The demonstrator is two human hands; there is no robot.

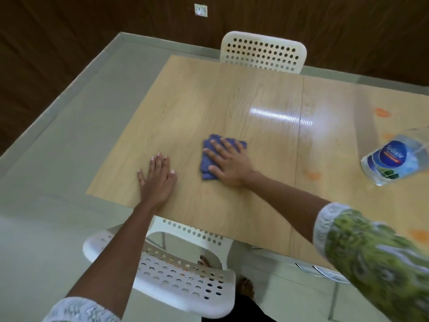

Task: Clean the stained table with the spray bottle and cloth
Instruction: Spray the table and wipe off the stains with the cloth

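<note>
- Table (232,94): pale wood-grain top, seen from above; its left part looks clean, while orange stains sit on the right part, beyond a seam.
- Cloth (209,159): one, blue, folded, lying flat on the table near the middle, under the right hand (228,166).
- Right hand: fingers straight and spread, palm pressing the cloth down; it grips nothing.
- Left hand (157,180): flat on the bare top just beside the cloth, fingers straight, holding nothing, likely a brace.
- Bottle (394,159): one, clear with a blue label, on the table at the right edge of view, well apart from both hands; its top is out of view.
- Stains: four orange marks can be counted, one far right (383,112), one near the seam (312,175), a faint one beside the bottle (388,136), one partly hidden by the right sleeve (420,235).
- Doing the wipe well, as I judge it: keep the palm flat, overlap the strokes, work rightward to the stains.
- Chairs: two, white and perforated, one far (263,52), one near (181,273).
</note>
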